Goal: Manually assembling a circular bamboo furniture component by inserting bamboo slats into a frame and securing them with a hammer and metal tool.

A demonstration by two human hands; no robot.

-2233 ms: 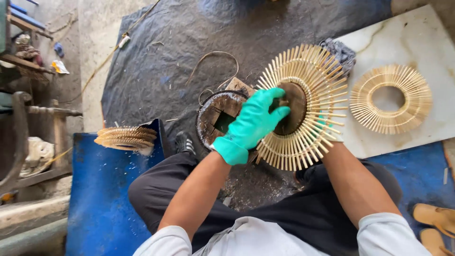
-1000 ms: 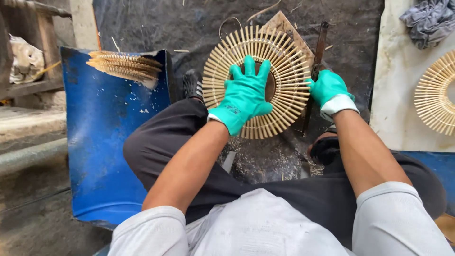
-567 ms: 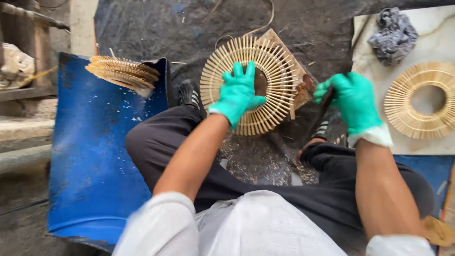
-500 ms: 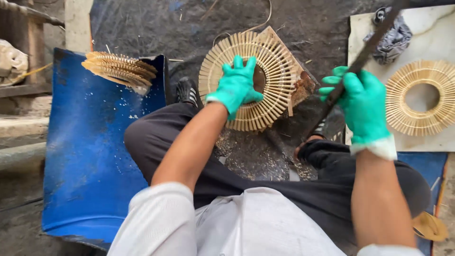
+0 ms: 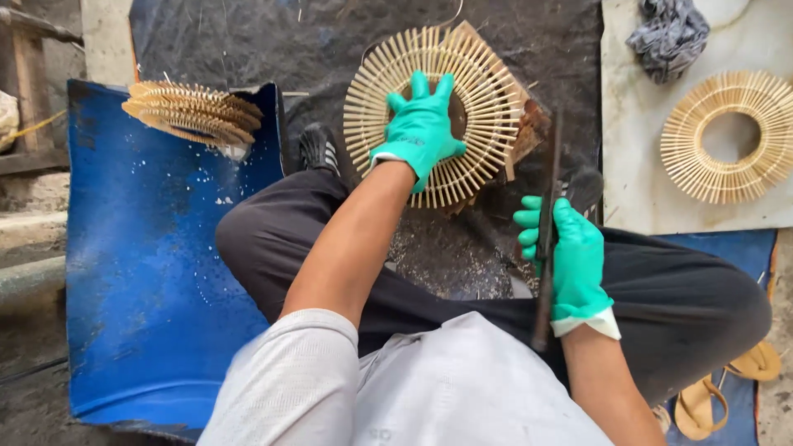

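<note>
My left hand [image 5: 421,132], in a green glove, presses flat on a round wheel of radiating bamboo sticks [image 5: 487,91] that lies on a wooden block [image 5: 529,128] over a dark tarp. My right hand [image 5: 570,256], also in a green glove, grips a long dark blade-like tool [image 5: 547,231] held roughly upright beside my right knee, apart from the wheel. I sit with legs in dark trousers on both sides of the block.
A second bamboo ring [image 5: 727,136] and a crumpled grey rag [image 5: 669,37] lie on a pale stone slab [image 5: 636,182] at the right. A stack of bamboo rings [image 5: 194,111] rests on a blue sheet [image 5: 149,272] at the left. Sandals [image 5: 719,392] sit lower right.
My right hand has swung the dark tool down from above the slab to beside my right knee. My left hand stays pressed on the bamboo wheel.
</note>
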